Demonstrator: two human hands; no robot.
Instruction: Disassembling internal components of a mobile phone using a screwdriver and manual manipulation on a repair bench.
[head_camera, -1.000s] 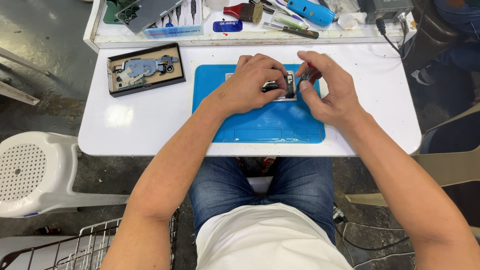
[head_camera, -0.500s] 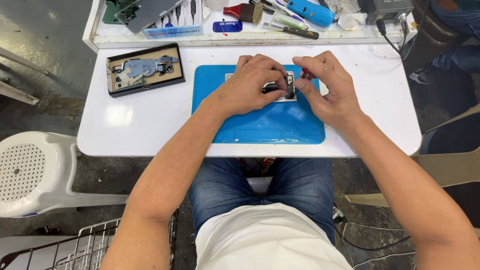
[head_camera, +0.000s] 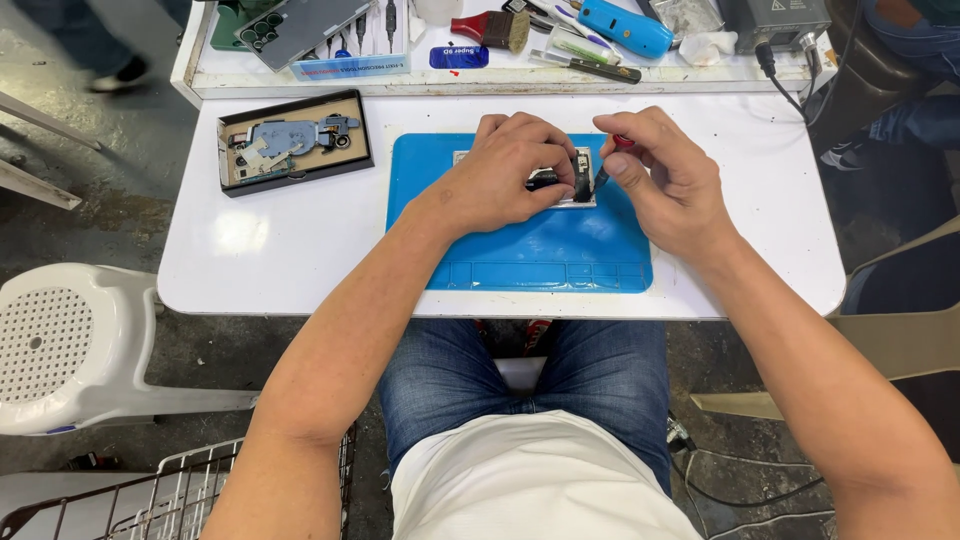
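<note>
A small opened electronic device (head_camera: 575, 185) lies on the blue work mat (head_camera: 540, 250) on the white table (head_camera: 300, 250). My left hand (head_camera: 505, 170) rests on top of the device and holds it down with its fingers. Beside it, my right hand (head_camera: 660, 175) pinches a thin red-handled tool (head_camera: 610, 165), its dark tip touching the device's right edge. Most of the device is hidden under my left hand.
A dark tray (head_camera: 295, 155) with metal parts sits left of the mat. On the back shelf lie a phone (head_camera: 300, 20), a brush (head_camera: 490, 28), a blue tool (head_camera: 625, 28) and a grey box (head_camera: 775, 20). A white plastic chair (head_camera: 70, 350) stands at the left, a wire basket (head_camera: 150, 490) below.
My right hand has shifted slightly, with the tool tip staying at the device's right edge. My left hand keeps its hold on the device.
</note>
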